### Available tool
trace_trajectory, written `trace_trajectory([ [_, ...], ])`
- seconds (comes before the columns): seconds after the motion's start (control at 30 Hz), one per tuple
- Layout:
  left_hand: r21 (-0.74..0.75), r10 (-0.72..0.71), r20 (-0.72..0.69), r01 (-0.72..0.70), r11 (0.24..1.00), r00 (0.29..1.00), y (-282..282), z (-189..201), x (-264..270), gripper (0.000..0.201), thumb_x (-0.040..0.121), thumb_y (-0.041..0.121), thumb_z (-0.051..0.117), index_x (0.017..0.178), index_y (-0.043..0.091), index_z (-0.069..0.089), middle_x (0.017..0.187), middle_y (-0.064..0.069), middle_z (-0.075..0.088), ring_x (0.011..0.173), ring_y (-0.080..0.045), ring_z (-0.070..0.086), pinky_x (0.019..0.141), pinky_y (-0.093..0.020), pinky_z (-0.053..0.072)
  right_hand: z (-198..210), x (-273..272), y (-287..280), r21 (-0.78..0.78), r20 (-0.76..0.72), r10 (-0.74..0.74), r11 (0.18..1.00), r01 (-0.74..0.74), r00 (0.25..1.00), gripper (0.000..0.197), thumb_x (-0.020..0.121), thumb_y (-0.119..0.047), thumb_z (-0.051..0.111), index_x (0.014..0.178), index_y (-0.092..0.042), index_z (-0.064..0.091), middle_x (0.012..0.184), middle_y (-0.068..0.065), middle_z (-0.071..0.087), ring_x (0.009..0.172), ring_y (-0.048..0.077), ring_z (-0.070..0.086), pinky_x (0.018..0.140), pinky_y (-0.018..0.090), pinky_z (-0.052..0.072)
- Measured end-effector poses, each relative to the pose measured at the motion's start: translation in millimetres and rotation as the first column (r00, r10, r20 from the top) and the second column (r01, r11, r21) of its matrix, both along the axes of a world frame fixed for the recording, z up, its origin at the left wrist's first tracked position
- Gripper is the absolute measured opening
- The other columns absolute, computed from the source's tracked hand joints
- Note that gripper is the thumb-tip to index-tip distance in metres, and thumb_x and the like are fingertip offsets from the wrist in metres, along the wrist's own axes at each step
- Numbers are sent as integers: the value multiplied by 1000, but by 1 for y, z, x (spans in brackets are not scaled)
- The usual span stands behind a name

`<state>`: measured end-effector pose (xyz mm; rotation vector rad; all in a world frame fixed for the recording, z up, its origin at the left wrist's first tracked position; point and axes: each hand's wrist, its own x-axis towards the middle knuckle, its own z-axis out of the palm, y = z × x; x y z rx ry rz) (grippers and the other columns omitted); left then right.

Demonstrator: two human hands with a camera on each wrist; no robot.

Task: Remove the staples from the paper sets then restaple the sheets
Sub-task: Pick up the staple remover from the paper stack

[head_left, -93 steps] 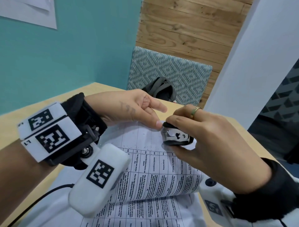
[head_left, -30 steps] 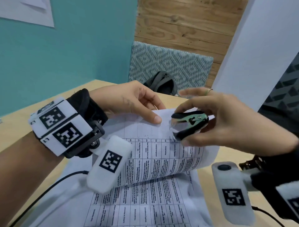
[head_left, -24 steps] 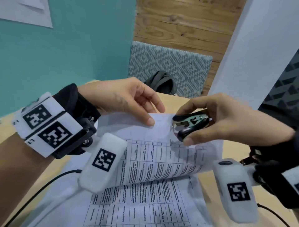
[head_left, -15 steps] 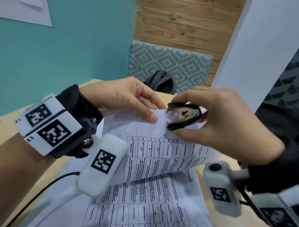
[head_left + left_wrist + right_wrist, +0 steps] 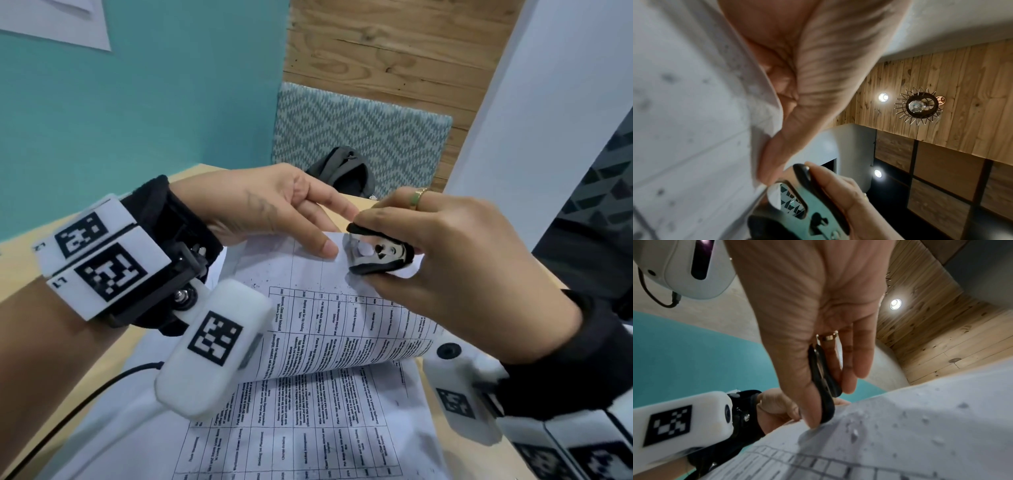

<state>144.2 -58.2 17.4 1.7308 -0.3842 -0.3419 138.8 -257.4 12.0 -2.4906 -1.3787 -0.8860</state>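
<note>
A stapled paper set [image 5: 342, 329] printed with tables lies on the table, its top sheet curled up and over. My left hand [image 5: 320, 231] pinches the sheet's top edge, thumb [image 5: 774, 155] flat on the paper [image 5: 684, 113]. My right hand [image 5: 368, 253] grips a black staple remover [image 5: 387, 255] between thumb and fingers. The remover's metal jaws bite at the top corner, right beside the left thumb. In the wrist views the staple remover [image 5: 807, 216] [image 5: 822, 386] touches the paper's edge [image 5: 900, 434]. The staple itself is hidden.
The light wooden table [image 5: 20, 274] meets a teal wall on the left. Behind it stands a patterned chair [image 5: 359, 130] holding a dark bag [image 5: 342, 171]. A black cable [image 5: 85, 404] crosses the table at lower left. A white pillar rises on the right.
A second ago my right hand held the remover open just off the paper. It has since come down onto the top corner beside my left thumb and is squeezed there.
</note>
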Motion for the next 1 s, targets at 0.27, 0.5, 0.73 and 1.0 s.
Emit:
trace_trajectory([
  [0.27,-16,1,-6,-2,1000,1000,0,0,1,49,64,-8,65,111,3,63,79,-11,73,66,-14,69,60,-19,54,-3,5,-1,6,22,22,1000,-22,1000,25,67,-32,68,78,-10,69,74,5,65,62,33,60,49,40,49],
  [0.5,35,47,100,-50,998,994,-3,-3,2,44,61,1,76,103,5,67,77,-10,73,73,-12,67,74,-16,53,-6,5,0,51,76,47,997,-51,996,17,72,-26,65,73,-9,69,66,5,63,57,31,59,46,38,48],
  [0.73,-41,65,100,-61,997,993,-9,-8,4,52,61,2,69,113,2,61,72,-5,73,69,-8,67,69,-15,52,-5,7,0,116,-40,69,991,-64,997,19,72,-30,66,76,-13,71,66,3,64,58,27,60,51,40,49],
  [1.0,-52,11,134,-4,999,991,-4,-8,4,51,72,3,72,121,11,58,77,-2,72,80,-10,66,83,-17,50,1,6,-3,360,-328,159,932,-32,931,23,61,-27,74,83,-18,76,71,-6,72,65,5,66,63,31,50],
])
